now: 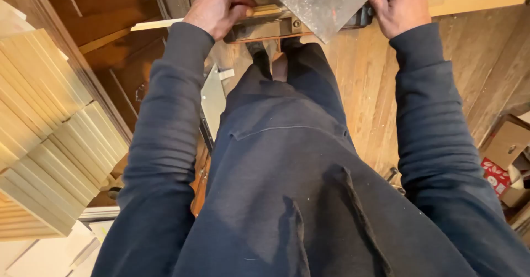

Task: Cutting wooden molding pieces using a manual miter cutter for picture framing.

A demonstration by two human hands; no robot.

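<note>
A grey speckled metal sheet [323, 3] lies at the top of the head view on a dark metal cutter-like machine [265, 28]. My left hand [218, 6] rests on the machine's frame at the sheet's left side, fingers curled onto it. My right hand [400, 6] grips the sheet's right edge near the machine's end. Both arms wear dark sleeves. A pale wooden strip [157, 24] runs left from under my left hand. My dark-clothed body and legs hide what is below the machine.
Stacks of pale wooden slats [49, 139] stand at the left beside a dark wooden panel [105, 17]. The floor [375, 89] is of wooden boards. A cardboard box [505, 144] with red packaging sits at the right edge. A grey metal offcut [212, 100] lies by my left leg.
</note>
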